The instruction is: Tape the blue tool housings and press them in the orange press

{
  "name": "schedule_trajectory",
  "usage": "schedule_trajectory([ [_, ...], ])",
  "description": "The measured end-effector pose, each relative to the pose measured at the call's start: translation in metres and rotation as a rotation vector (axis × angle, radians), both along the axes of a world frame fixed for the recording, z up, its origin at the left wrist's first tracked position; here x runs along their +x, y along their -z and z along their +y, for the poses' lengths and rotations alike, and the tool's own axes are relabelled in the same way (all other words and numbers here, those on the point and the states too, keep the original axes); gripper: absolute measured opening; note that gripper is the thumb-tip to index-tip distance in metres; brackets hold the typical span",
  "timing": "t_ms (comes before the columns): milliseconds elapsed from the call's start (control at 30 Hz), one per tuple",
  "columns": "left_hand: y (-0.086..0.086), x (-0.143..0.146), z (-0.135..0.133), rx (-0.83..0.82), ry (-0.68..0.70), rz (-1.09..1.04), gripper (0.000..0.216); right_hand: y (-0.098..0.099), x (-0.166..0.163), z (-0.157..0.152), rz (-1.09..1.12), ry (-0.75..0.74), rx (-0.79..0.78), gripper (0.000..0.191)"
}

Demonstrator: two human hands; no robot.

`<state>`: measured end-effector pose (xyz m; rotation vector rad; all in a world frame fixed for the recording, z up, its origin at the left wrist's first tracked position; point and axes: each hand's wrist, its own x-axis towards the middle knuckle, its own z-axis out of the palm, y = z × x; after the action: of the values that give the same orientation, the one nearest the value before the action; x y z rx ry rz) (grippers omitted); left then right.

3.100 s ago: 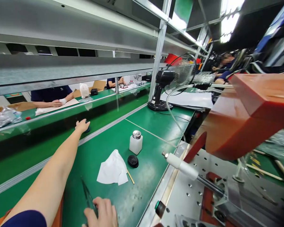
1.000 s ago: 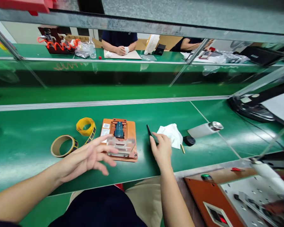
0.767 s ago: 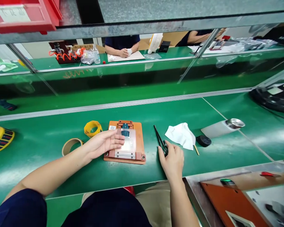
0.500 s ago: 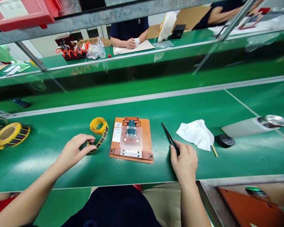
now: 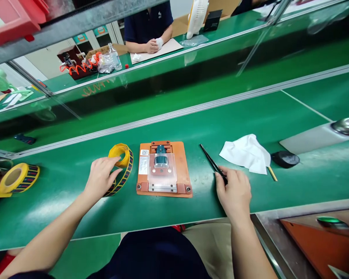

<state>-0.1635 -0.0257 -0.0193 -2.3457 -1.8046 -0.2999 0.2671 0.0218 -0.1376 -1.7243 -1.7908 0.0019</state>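
My left hand [image 5: 102, 176] is at a yellow strip of labels with dark printed patches [image 5: 125, 176]. Its thumb and fingers are apart, with the fingertips over the coiled end; I cannot tell whether they touch it. Black tweezers [image 5: 211, 158] are in my right hand [image 5: 235, 192], tips pointing away to the upper left. Between the hands lies an orange-brown fixture board [image 5: 180, 166] with a clear plate hinged on it. A dark blue part [image 5: 161, 150] sits in the fixture, partly under the clear plate.
A larger yellow label roll [image 5: 26, 178] stands at the far left. To the right lie a white cloth [image 5: 246, 153] on a stick, a black round cap [image 5: 285, 159] and a pale cylinder with a shiny end [image 5: 314, 137]. A co-worker's hands [image 5: 155, 44] rest beyond the divider.
My left hand has moved up and right over the coiled label strip. My right hand still holds the tweezers. The whole view has tilted and shifted a little.
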Motion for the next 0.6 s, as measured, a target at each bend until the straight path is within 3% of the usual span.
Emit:
schedule_trajectory([
  [167,-0.003,0.019,0.06,-0.155,-0.054,-0.04,0.035,0.0,0.001,0.001,0.034,-0.004,-0.018,0.03],
  [367,-0.003,0.028,0.102,-0.398,-0.191,-0.209,0.04,-0.006,0.001,0.002,0.209,-0.031,0.001,0.028],
  [500,-0.007,0.014,0.103,-0.386,-0.219,-0.374,0.035,-0.021,-0.001,0.001,0.705,0.012,-0.007,0.026],
  [600,-0.013,0.007,0.085,-0.4,-0.217,-0.789,0.052,-0.044,-0.014,0.006,1.278,-0.045,-0.07,0.034],
])
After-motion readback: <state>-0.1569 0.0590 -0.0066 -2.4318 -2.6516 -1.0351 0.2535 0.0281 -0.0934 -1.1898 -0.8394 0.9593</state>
